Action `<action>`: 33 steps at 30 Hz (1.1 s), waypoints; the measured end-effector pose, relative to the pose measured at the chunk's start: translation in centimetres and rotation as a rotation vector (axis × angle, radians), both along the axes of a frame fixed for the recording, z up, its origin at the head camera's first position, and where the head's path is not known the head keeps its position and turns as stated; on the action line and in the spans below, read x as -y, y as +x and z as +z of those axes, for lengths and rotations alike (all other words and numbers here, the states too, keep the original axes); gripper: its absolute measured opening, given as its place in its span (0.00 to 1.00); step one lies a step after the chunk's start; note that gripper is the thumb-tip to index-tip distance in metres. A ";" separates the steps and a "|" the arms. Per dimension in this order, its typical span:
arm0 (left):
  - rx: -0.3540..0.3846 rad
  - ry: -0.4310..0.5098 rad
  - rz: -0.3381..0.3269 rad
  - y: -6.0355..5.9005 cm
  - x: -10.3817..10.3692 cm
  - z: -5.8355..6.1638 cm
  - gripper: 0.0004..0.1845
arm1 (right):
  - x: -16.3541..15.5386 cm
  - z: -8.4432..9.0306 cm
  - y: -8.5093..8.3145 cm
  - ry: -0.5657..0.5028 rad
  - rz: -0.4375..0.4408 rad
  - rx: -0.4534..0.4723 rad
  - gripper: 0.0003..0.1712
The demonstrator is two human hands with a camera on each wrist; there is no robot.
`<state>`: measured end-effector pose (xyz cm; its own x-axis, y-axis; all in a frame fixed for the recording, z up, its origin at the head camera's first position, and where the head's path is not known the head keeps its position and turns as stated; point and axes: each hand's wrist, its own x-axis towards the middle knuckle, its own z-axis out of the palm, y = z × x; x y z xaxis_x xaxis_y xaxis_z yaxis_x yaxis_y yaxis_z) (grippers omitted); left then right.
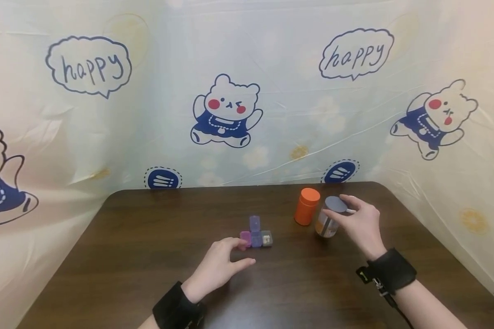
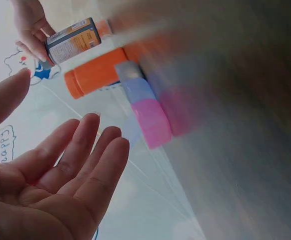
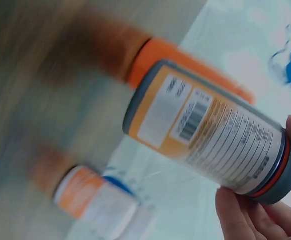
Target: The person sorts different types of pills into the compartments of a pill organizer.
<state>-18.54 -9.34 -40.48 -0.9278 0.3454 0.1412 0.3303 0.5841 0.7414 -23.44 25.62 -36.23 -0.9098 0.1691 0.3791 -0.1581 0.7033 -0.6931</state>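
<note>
My right hand [image 1: 362, 224] pinches a labelled bottle [image 3: 205, 132] by its grey lid [image 1: 336, 204], thumb and fingers on either side. The bottle stands roughly upright; whether its base touches the table I cannot tell. My left hand [image 1: 216, 265], fingers loosely bent and apart, is beside a small pill organizer [image 1: 256, 239] with pink, purple and clear compartments. In the left wrist view a gap shows between those fingers and the pink compartment [image 2: 153, 122]. One purple lid [image 1: 254, 223] reaches toward the back, and pale pieces show in the clear compartment [image 1: 266, 238].
An orange bottle [image 1: 307, 208] stands just left of the held one. Another white and orange bottle [image 3: 98, 200] shows in the right wrist view, mostly hidden behind my right hand in the head view. Behind the dark wooden table [image 1: 148, 237] hangs a printed curtain [image 1: 288, 59].
</note>
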 end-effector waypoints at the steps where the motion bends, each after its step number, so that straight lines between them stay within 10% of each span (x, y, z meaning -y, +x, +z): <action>1: 0.005 0.010 -0.005 0.1 0.0 0.0 0.27 | 0.4 0.1 0.6 0.001 0.015 -0.009 0.38; 21: 0.078 0.125 -0.154 1.8 -1.4 -0.3 0.41 | 10.8 -2.1 7.7 -0.198 0.608 0.007 0.32; 33: 0.052 0.194 -0.203 2.1 -1.8 -1.1 0.35 | 12.2 -3.5 8.1 -0.196 0.669 0.022 0.32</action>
